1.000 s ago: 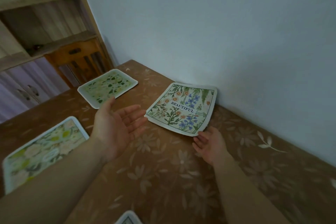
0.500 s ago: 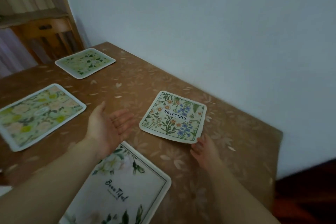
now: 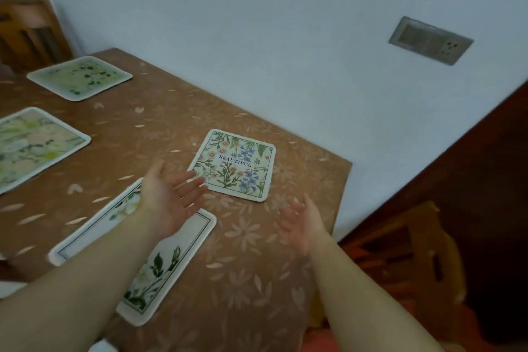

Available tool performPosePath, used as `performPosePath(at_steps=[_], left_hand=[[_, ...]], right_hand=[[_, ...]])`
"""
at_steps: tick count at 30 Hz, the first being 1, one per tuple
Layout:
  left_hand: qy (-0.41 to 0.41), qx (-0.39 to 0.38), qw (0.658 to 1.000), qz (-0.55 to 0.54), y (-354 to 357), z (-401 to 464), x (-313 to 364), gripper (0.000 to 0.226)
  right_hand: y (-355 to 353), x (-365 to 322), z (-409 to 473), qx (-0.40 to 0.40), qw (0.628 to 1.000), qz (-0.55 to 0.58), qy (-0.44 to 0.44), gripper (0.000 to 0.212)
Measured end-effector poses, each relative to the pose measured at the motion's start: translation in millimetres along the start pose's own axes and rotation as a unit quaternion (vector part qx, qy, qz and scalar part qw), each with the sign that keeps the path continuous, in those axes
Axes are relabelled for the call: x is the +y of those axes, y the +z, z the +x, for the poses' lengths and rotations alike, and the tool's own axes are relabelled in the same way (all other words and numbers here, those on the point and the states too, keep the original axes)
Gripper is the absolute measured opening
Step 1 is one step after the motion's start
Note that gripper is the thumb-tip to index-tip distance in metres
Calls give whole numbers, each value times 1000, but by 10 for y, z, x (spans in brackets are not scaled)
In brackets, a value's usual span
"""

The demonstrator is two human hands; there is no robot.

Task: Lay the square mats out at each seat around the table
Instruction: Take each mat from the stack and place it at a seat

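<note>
Four mats lay on the table [image 3: 237,280], and both hands were empty above it. The left hand [image 3: 168,203] was held palm up with its fingers [image 3: 194,180] spread apart, holding nothing. Its fingertips were just beside the near corner of the flower mat [image 3: 234,166], but I could not tell if they touched it. The white mat [image 3: 160,266] lay flat right under the left hand and arm. The right hand [image 3: 303,223] was open too, palm turned up and inward, fingers loose and a bit blurry, and it hung near the table edge. The flower mat sat just ahead of this hand and a little to its left, not touching it. Two green mats were far off to the left of the left hand, the near green mat [image 3: 31,146] and the far green mat [image 3: 81,77]. The flower mat looked a bit crooked next to the table edge. To do this step well, I think the hands should go down flat on that mat, turn it gently until its sides line up with the table edge, and press it smooth. Mats like these seem thin and light, so a fast push could make one slide too far.
</note>
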State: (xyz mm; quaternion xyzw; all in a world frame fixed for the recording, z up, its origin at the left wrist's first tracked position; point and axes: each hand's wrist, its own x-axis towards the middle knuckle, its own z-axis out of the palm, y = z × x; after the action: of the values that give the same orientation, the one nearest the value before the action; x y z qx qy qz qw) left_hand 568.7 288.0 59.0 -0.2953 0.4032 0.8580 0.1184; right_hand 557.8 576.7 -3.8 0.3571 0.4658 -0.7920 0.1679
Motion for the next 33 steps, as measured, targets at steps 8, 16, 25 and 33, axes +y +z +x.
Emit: performPosePath(at_steps=[8, 16, 25, 33], left_hand=[[4, 43, 999, 31, 364, 487, -329, 72], [28, 163, 979, 119, 458, 1845, -415, 74], [57, 245, 907, 338, 283, 2935, -80, 66], [19, 253, 886, 389, 229, 3023, -126, 81]], right_hand=[[-229, -150, 541, -25, 999, -12, 45, 59], [-327, -457, 1956, -77, 992, -49, 91, 66], [-213, -711, 2767, -124, 982, -89, 113, 62], [-62, -934, 2727, -105, 975, -166, 101, 36]])
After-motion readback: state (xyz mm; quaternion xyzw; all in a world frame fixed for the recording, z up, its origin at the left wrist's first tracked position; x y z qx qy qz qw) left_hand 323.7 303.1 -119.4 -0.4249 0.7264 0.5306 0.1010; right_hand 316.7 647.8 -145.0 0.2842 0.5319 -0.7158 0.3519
